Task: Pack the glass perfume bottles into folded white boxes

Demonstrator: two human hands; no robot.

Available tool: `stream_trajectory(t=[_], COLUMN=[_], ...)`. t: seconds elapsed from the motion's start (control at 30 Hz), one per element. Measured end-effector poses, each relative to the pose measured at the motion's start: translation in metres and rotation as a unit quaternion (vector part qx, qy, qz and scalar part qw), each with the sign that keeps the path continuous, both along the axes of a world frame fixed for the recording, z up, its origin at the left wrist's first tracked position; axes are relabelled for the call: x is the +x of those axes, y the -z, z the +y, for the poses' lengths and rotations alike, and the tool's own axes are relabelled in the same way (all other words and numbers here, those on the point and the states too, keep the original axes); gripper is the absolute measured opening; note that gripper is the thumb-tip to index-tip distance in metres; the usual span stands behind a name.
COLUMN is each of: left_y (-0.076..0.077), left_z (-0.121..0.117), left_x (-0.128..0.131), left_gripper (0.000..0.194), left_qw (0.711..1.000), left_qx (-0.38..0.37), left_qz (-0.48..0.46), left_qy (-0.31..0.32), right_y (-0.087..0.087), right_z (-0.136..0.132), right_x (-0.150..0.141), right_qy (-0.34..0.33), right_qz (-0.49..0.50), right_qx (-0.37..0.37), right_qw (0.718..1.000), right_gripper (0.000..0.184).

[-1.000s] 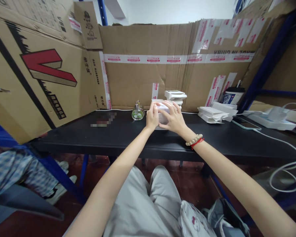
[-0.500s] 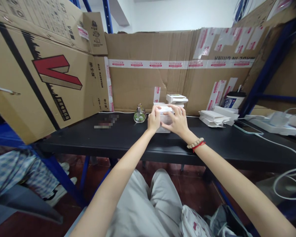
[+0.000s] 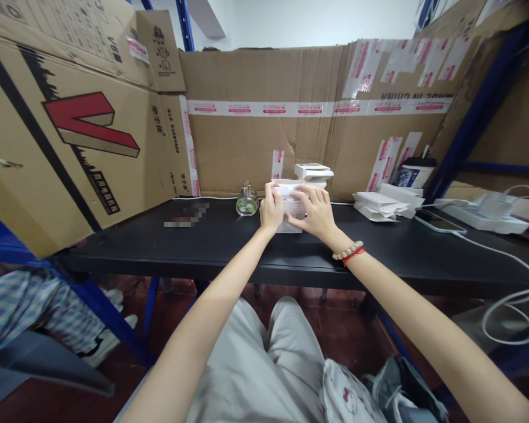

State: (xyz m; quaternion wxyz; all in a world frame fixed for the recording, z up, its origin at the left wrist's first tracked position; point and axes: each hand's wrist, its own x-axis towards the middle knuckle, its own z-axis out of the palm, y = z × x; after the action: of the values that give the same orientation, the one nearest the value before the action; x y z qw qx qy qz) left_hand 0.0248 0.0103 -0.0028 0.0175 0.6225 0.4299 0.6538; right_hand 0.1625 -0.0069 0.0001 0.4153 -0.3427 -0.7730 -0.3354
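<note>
Against creased cardboard, we see the left hand and right hand, both half-curled, clasping a blurred, squarish white block they partly hide.

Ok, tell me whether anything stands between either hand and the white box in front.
Nothing visible does: the left hand holds the white box at its left side, the right hand at its right.
</note>
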Motion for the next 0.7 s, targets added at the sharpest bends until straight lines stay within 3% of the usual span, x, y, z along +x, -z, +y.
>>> stream_trajectory(t=[0.2,0.53,0.7], left_y=[-0.001,-0.0051,-0.0067], left_z=[-0.0009,-0.0014,-0.006], left_x=[-0.0007,0.0,0.0005], left_gripper=[0.037,0.051,0.05], left_qw=[1.0,0.999,0.999], left_qx=[-0.002,0.028,0.031], left_qz=[0.024,0.021,0.039], left_qy=[-0.003,0.007,0.005], right_y=[-0.0004,-0.0002,-0.0002], right_z=[-0.0002,0.003,0.0037], right_x=[-0.0006,0.0036,0.0037], right_qy=[-0.013,0.0,-0.015], right_qz=[0.026,0.122,0.134], right_qx=[0.002,0.012,0.014], right_qw=[1.0,0.992,0.991], right_gripper=[0.05,0.021,0.024])
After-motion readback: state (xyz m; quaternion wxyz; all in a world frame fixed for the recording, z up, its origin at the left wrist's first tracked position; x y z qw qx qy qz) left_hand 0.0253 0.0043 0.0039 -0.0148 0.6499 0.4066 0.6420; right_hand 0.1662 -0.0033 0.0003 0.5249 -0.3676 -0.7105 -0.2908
